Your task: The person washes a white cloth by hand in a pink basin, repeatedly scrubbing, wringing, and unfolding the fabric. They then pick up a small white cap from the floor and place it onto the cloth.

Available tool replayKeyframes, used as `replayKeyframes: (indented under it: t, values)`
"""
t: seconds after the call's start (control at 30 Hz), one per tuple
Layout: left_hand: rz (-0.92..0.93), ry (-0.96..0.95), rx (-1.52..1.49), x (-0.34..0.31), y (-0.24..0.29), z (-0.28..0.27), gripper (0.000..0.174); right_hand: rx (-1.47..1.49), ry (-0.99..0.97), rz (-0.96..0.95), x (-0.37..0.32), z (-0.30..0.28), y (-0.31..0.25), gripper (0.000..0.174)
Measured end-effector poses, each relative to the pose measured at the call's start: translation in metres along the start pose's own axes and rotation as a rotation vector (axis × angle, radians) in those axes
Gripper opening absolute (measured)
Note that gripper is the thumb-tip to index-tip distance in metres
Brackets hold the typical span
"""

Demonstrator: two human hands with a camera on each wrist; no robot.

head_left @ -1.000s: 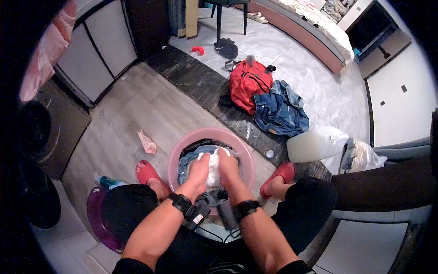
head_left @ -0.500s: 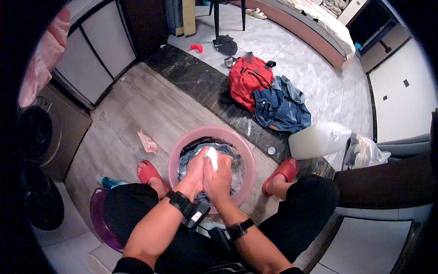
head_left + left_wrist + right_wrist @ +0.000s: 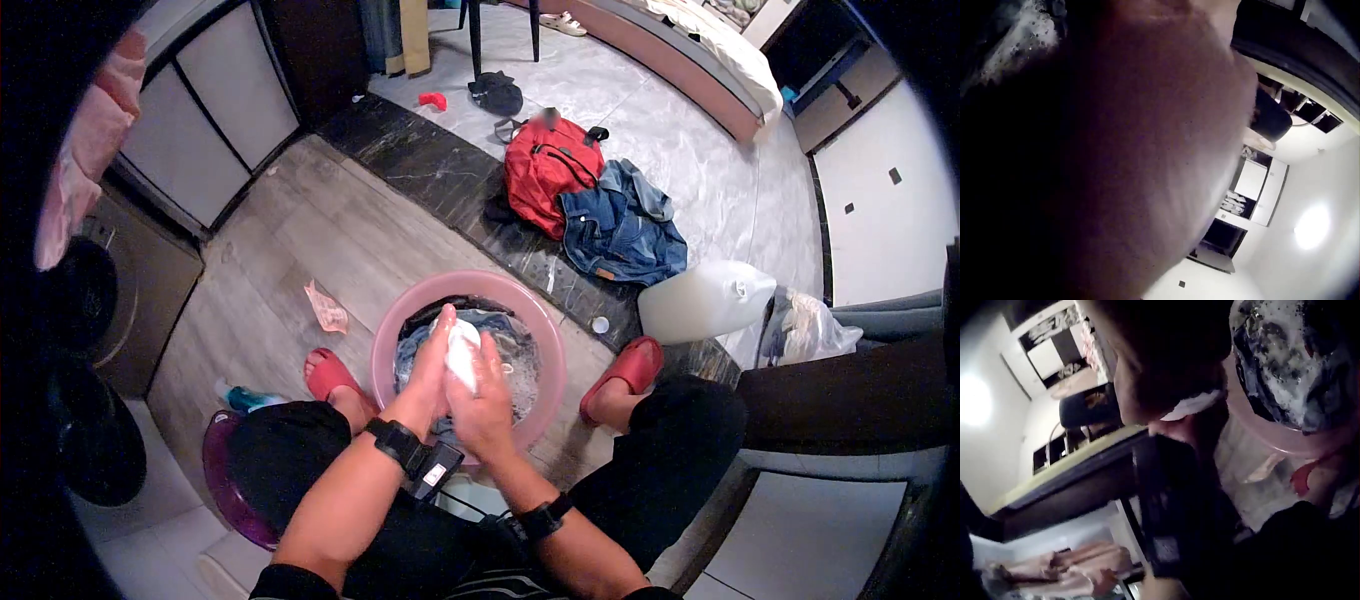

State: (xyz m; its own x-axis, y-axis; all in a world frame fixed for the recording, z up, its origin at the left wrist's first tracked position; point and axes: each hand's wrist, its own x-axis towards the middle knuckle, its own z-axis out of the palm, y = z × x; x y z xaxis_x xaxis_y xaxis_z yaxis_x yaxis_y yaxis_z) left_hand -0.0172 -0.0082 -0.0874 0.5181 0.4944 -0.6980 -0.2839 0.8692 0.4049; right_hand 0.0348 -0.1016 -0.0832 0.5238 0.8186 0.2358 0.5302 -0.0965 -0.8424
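A white cloth (image 3: 462,354) is held between the two hands, above a pink basin (image 3: 552,385) of wet dark and blue clothes (image 3: 500,325) in sudsy water. The left hand (image 3: 428,372) lies along its left side with fingers fairly straight. From the right, the right hand (image 3: 482,405) grips it, fingers bent round its edge. In the right wrist view a strip of the white cloth (image 3: 1191,405) shows between the hands. The left wrist view is mostly filled by the blurred left hand (image 3: 1166,137), and the cloth is hidden there.
Red slippers (image 3: 334,376) are on the feet either side of the basin. A red backpack (image 3: 545,178), a denim garment (image 3: 625,225) and a white jug (image 3: 705,302) lie beyond to the right. A purple basin (image 3: 225,480) is at the left knee; a pink scrap (image 3: 326,308) lies on the floor.
The hands came together round the white cloth, which was lower and more spread between them a second ago. Since half a second ago they have parted slightly, showing more of the cloth.
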Motion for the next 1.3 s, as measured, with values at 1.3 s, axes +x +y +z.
replayKeyframes:
  t: [1.3]
  values:
    - [0.238, -0.133, 0.528, -0.048, 0.034, 0.019, 0.037, 1.078, -0.518, 0.861, 0.115, -0.125, -0.029, 0.060]
